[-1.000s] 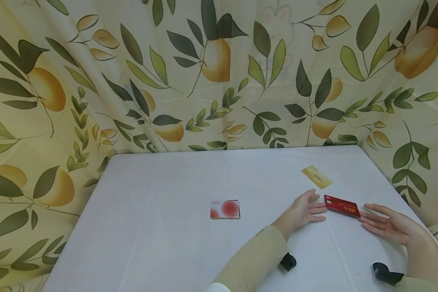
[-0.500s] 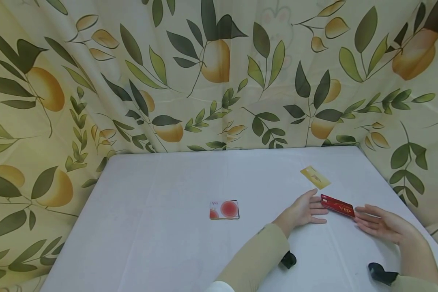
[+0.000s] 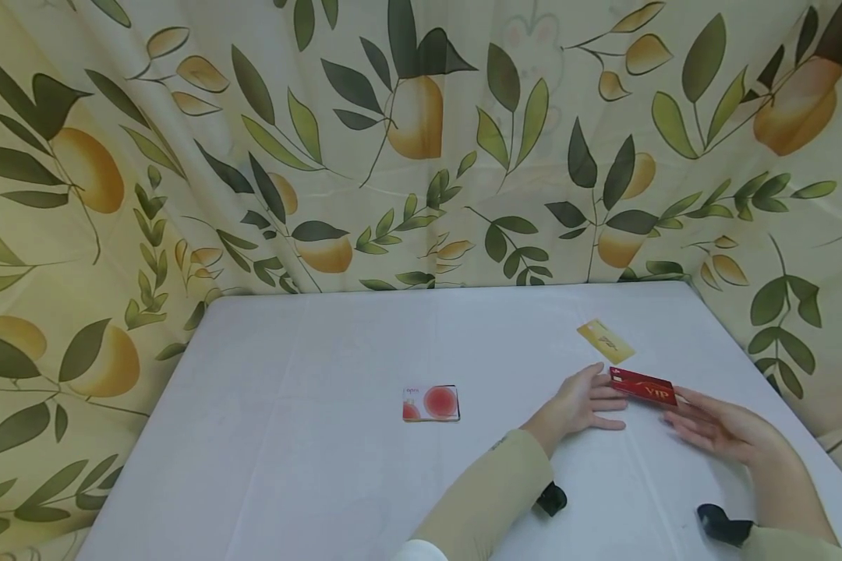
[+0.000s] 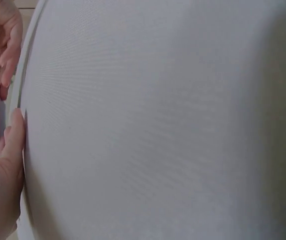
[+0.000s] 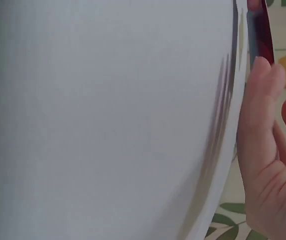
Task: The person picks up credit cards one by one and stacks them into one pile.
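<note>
A red card with gold VIP lettering [image 3: 643, 387] spans the gap between my two hands, raised off the table. Its left end meets the extended fingers of my left hand [image 3: 584, 401]. At its other end, the fairly straight fingers of my right hand [image 3: 723, 425] touch it. The left wrist view has this card [image 4: 1, 120] nearly edge-on between both hands. In the right wrist view the card [image 5: 261, 37] rests at my fingertips, with the thumb apart. Just beyond my left hand a gold card [image 3: 606, 340] lies flat.
A small stack of cards with a white and red top [image 3: 431, 403] lies near the middle of the white-covered table [image 3: 309, 436]. Behind the table hangs a curtain [image 3: 365, 156] printed with leaves and fruit. Black straps [image 3: 723, 525] sit at my wrists.
My right hand has moved left, closer to my left hand, and the red card has shifted left with it. My left hand, the gold card and the stack stay about where they were.
</note>
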Demonstrator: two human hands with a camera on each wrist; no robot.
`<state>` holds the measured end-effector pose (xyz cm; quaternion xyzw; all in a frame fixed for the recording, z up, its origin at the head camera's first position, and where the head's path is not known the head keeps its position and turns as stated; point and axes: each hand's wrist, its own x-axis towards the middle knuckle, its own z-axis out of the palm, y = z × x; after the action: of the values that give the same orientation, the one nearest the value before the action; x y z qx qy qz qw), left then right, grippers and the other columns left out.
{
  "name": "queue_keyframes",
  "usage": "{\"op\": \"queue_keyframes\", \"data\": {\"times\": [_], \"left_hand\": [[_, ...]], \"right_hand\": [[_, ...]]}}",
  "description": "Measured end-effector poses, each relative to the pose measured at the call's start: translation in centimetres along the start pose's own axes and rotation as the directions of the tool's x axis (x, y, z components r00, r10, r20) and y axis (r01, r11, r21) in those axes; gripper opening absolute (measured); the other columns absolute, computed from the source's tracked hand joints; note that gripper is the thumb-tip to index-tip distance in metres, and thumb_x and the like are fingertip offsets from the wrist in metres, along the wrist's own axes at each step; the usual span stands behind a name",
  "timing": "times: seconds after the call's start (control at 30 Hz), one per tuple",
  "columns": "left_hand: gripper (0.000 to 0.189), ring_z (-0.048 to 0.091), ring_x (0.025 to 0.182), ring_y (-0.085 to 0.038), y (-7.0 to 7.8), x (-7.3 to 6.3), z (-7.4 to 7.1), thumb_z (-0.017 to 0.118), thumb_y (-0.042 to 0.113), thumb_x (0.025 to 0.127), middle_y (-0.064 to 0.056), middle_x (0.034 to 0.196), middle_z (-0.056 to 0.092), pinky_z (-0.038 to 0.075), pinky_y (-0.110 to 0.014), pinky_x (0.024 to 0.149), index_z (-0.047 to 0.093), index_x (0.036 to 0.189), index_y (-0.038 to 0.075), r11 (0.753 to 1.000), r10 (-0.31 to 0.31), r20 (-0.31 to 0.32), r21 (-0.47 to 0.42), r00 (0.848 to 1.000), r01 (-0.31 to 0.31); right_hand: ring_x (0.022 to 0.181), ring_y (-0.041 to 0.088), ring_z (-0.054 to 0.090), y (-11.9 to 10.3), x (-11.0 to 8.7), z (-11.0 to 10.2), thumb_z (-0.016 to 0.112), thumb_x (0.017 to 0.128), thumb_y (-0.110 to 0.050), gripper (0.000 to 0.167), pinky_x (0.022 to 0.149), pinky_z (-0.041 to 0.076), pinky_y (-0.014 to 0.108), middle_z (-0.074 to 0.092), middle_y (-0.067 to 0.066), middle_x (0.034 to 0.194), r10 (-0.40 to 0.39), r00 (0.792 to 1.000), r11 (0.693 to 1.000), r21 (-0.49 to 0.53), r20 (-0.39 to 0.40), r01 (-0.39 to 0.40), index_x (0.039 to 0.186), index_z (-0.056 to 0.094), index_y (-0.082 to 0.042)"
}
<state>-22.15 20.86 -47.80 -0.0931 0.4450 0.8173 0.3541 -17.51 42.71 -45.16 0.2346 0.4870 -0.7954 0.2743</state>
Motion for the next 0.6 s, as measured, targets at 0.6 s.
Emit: {"op": "queue_keyframes", "data": {"times": [0.6], "left_hand": [[0.016, 0.068, 0.078, -0.029, 0.3, -0.6, -0.3, 0.064, 0.013, 0.084, -0.014, 0.08, 0.069, 0.055, -0.045, 0.067, 0.067, 0.096, 0.003, 0.975, 0.22, -0.28, 0.047, 0.935, -0.215]], "right_hand": [[0.08, 0.015, 0.068, 0.1, 0.7, 4.1, 0.067, 0.083, -0.025, 0.011, 0.077, 0.053, 0.025, 0.062, -0.001, 0.101, -0.083, 0.982, 0.996, -0.04, -0.167, 0.077, 0.074, 0.072, -0.03]]}}
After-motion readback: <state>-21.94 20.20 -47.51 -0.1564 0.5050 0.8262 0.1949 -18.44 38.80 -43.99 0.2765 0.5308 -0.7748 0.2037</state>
